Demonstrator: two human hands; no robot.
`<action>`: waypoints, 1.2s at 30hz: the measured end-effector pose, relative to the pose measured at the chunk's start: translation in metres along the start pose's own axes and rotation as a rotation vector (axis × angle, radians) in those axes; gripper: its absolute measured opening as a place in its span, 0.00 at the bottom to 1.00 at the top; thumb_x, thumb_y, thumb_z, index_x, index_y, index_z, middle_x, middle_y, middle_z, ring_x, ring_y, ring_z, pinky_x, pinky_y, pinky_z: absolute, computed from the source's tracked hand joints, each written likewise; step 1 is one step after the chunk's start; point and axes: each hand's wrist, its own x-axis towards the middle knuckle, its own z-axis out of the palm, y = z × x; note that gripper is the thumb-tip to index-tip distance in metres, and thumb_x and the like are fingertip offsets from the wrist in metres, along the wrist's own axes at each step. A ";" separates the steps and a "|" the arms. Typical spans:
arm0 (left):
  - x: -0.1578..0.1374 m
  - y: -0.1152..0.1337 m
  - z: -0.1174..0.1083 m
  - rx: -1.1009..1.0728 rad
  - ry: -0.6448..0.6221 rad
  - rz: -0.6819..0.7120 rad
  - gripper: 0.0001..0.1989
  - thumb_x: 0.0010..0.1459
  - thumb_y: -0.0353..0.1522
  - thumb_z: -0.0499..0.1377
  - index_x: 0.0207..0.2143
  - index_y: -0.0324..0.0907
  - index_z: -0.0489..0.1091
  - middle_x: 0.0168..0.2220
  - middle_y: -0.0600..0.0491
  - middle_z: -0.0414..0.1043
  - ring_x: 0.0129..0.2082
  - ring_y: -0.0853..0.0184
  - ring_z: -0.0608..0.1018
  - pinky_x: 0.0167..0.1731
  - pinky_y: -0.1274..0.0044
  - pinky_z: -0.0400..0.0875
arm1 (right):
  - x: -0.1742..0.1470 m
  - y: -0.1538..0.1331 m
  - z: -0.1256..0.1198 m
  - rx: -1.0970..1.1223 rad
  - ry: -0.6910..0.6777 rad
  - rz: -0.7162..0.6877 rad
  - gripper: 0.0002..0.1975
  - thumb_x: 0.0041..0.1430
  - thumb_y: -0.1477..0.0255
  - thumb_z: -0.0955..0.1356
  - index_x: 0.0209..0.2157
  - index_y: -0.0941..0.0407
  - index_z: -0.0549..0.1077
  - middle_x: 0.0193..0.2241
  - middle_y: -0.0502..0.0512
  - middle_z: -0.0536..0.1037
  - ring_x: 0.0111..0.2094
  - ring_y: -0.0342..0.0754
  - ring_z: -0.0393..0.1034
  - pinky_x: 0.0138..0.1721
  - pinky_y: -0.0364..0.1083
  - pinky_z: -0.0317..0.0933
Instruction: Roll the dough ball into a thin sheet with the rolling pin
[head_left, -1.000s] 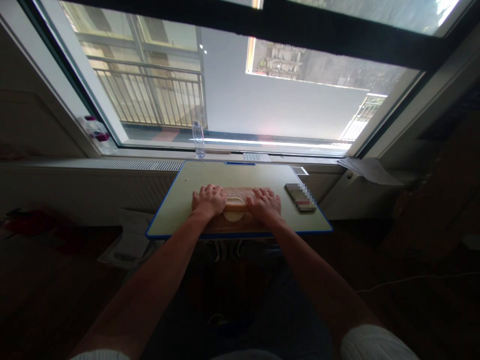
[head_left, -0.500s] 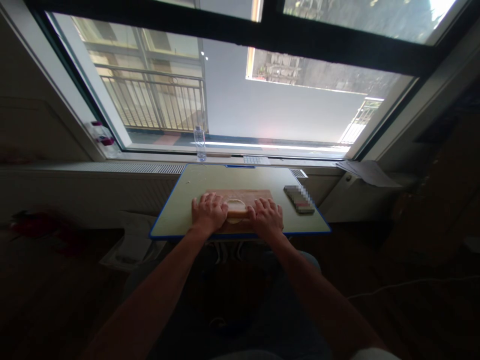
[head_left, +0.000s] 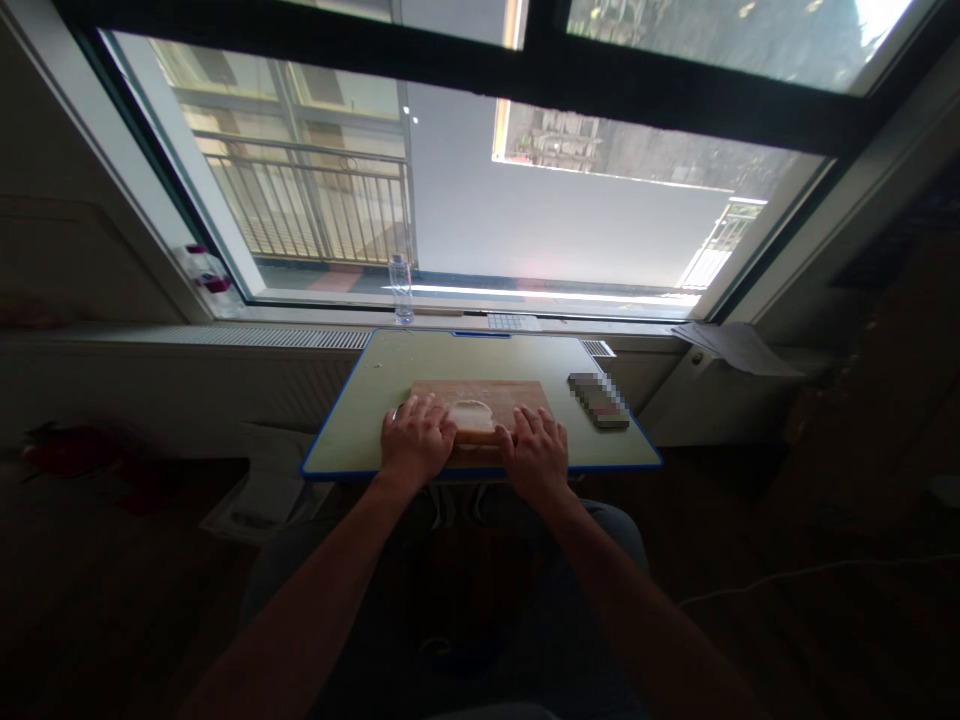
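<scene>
Under both palms lies a wooden rolling pin [head_left: 477,437], set crosswise over a flat round of pale dough [head_left: 471,414]. The dough rests on a wooden cutting board [head_left: 517,394]. My left hand [head_left: 417,437] bears on the pin's left end, its fingers curved over it. On the right end sits my right hand [head_left: 534,450], fingers likewise bent over the pin. The pin crosses the near part of the dough, and the hands cover its ends.
The board is on a small pale green table [head_left: 352,420] with a blue edge. A phone-like, pixelated object [head_left: 598,400] lies at its right. On the windowsill stand a clear bottle [head_left: 400,290] and a bottle with a magenta cap [head_left: 208,275]. Papers [head_left: 739,346] lie farther right.
Both hands and the rolling pin have come slightly toward me, so more of the dough shows beyond the pin.
</scene>
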 end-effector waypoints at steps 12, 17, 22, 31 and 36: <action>0.027 0.000 -0.006 -0.011 -0.239 -0.078 0.29 0.73 0.43 0.41 0.67 0.56 0.72 0.74 0.49 0.64 0.74 0.52 0.63 0.69 0.47 0.53 | 0.024 -0.002 -0.006 0.020 -0.100 0.026 0.30 0.78 0.54 0.56 0.72 0.49 0.67 0.71 0.58 0.69 0.73 0.60 0.55 0.72 0.66 0.45; 0.041 -0.002 -0.007 -0.017 -0.331 -0.081 0.31 0.73 0.44 0.38 0.69 0.58 0.68 0.76 0.49 0.60 0.75 0.53 0.60 0.70 0.44 0.49 | 0.039 -0.001 -0.004 0.001 -0.134 0.016 0.30 0.78 0.54 0.57 0.72 0.50 0.67 0.72 0.57 0.67 0.74 0.63 0.53 0.72 0.69 0.44; 0.054 -0.004 -0.006 -0.029 -0.362 -0.077 0.31 0.72 0.45 0.38 0.70 0.59 0.67 0.77 0.49 0.57 0.75 0.52 0.60 0.71 0.43 0.48 | 0.051 0.000 -0.003 -0.028 -0.160 0.010 0.30 0.77 0.53 0.57 0.73 0.48 0.66 0.72 0.57 0.66 0.74 0.63 0.52 0.72 0.68 0.45; 0.073 -0.008 0.004 -0.019 -0.378 -0.080 0.31 0.71 0.46 0.40 0.71 0.58 0.65 0.77 0.50 0.56 0.74 0.51 0.60 0.71 0.45 0.49 | 0.071 0.003 0.003 -0.044 -0.170 0.008 0.30 0.76 0.54 0.56 0.72 0.47 0.66 0.73 0.56 0.66 0.73 0.62 0.53 0.71 0.66 0.47; 0.084 -0.011 0.011 0.001 -0.397 -0.089 0.33 0.70 0.48 0.40 0.73 0.58 0.61 0.79 0.51 0.52 0.76 0.51 0.56 0.72 0.44 0.47 | 0.079 0.004 0.002 -0.022 -0.200 0.017 0.30 0.75 0.54 0.57 0.72 0.47 0.67 0.72 0.55 0.66 0.71 0.60 0.55 0.71 0.66 0.49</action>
